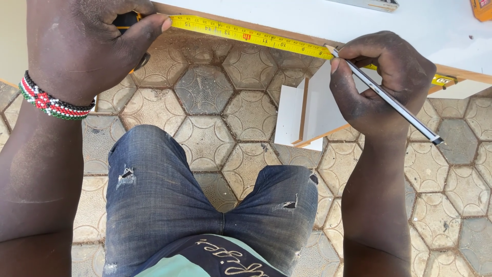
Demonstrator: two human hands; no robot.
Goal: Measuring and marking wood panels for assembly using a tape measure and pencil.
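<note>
A person in torn denim shorts [205,205] stands over a white board [359,23], a yellow tape measure [246,33] stretched along its near edge. The left hand [87,46], a beaded wristband [51,102] at its wrist, grips the tape's case, which is mostly hidden under the palm; the thumb presses down on the blade and the other fingers are curled shut around the case. The right hand [382,84] pinches a pencil [384,92] between thumb and forefinger, the remaining fingers folded close beneath it. The pencil's tip touches the board's edge just beside the tape, while its long shaft slants back across the hand towards the lower right. The far end of the tape shows again past the right hand, lying on the board's wooden edge. Below the board, small white offcuts [302,115] with brown edges stand on the floor of hexagonal paving tiles [205,90]. No containers are visible in the scene.
</note>
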